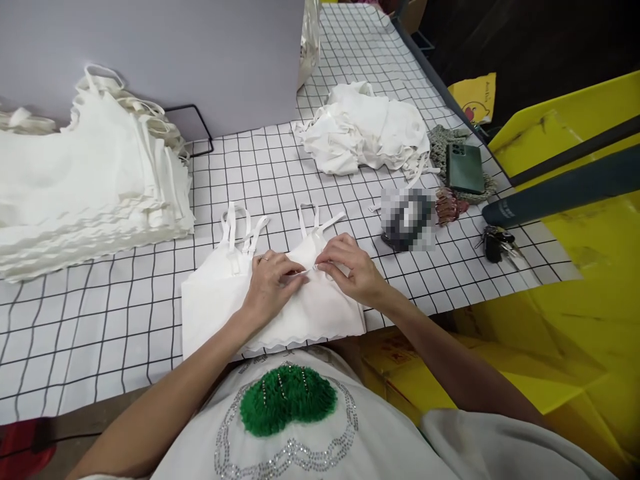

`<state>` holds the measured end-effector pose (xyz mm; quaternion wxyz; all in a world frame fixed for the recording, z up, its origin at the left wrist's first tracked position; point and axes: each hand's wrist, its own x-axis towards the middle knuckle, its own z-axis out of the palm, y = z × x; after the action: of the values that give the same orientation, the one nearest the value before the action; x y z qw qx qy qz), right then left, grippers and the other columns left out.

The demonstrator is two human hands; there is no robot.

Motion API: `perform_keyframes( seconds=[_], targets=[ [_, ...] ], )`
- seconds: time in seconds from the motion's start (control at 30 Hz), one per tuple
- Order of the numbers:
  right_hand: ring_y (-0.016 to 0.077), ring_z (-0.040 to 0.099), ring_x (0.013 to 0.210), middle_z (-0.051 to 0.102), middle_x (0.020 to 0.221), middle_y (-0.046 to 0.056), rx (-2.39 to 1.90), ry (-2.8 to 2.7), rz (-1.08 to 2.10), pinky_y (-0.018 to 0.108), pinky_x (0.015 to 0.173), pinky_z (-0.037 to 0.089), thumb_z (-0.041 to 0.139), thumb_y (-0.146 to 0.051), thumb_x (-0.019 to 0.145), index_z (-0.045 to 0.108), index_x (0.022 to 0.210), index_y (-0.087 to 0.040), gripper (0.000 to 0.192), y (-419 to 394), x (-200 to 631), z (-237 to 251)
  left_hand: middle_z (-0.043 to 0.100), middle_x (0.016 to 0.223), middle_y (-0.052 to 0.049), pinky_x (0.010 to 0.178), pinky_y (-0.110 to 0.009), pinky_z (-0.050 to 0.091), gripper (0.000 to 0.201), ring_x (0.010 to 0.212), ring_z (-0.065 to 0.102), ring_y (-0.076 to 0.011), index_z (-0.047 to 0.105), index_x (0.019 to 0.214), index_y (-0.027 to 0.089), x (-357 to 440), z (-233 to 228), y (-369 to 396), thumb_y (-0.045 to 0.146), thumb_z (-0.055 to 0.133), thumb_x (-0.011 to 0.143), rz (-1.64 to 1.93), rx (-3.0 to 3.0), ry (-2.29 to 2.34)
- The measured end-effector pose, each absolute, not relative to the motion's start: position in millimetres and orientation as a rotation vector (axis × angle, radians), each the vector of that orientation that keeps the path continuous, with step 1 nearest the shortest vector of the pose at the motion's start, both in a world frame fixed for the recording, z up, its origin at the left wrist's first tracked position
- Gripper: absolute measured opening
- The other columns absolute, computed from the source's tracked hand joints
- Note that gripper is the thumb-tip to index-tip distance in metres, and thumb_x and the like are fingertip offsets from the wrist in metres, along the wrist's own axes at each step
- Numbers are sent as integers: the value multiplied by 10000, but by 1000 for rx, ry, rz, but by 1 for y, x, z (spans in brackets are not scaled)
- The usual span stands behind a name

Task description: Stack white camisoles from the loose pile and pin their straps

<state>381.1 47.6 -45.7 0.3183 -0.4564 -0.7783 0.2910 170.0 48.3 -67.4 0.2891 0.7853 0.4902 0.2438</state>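
Note:
A white bra top point(320, 310) with thin straps lies at the table's front edge, straps pointing away from me. My left hand point(273, 280) pinches the fabric at its upper edge, thumb and forefinger together. Close on the right, my right hand point(353, 267) pinches the same edge near the base of a strap, where a small white bit shows at the fingertips. What exactly sits between the fingers is too small to make out. Two strap loops point(233, 227) stand up at the garment's left side.
A tall stack of white garments point(100, 180) fills the left, beside a black wire stand point(203, 130). A loose white pile point(370, 127) lies at the back. On the right are a green phone point(465, 168), a reddish hair claw point(450, 205), keys point(500, 245) and yellow bins point(575, 127).

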Motion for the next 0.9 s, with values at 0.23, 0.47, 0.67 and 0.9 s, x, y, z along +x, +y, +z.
perform_keyframes(
  seconds=[0.23, 0.47, 0.67, 0.9],
  targets=[
    [252, 446, 1024, 640, 883, 66, -1020, -2612, 673, 459, 918, 296, 428, -136, 996, 645, 858, -167, 259, 74, 385, -37, 660, 738, 4, 837, -380, 344, 99, 772, 553, -182, 773, 830, 227, 169, -70, 48, 188, 693, 876, 757, 2138, 1230],
    [248, 435, 1016, 601, 825, 55, -855, -2828, 642, 480, 925, 271, 423, -152, 1016, 640, 814, -157, 296, 87, 380, -28, 666, 741, -8, 850, -397, 355, 84, 793, 557, -193, 778, 803, 243, 170, -71, 50, 267, 728, 866, 664, 2137, 1236],
    [233, 432, 996, 586, 823, 48, -810, -2886, 662, 537, 992, 265, 429, -128, 1011, 634, 798, -153, 297, 89, 380, -21, 648, 721, -10, 844, -395, 346, 108, 775, 545, -193, 779, 793, 242, 169, -72, 51, 270, 716, 876, 669, 2131, 1211],
    [214, 437, 964, 590, 835, 50, -814, -2908, 692, 610, 1055, 269, 423, -100, 1005, 629, 807, -146, 290, 90, 375, -17, 653, 724, -1, 830, -386, 344, 121, 764, 543, -182, 763, 782, 236, 169, -74, 51, 303, 727, 876, 676, 2132, 1203]
  ],
)
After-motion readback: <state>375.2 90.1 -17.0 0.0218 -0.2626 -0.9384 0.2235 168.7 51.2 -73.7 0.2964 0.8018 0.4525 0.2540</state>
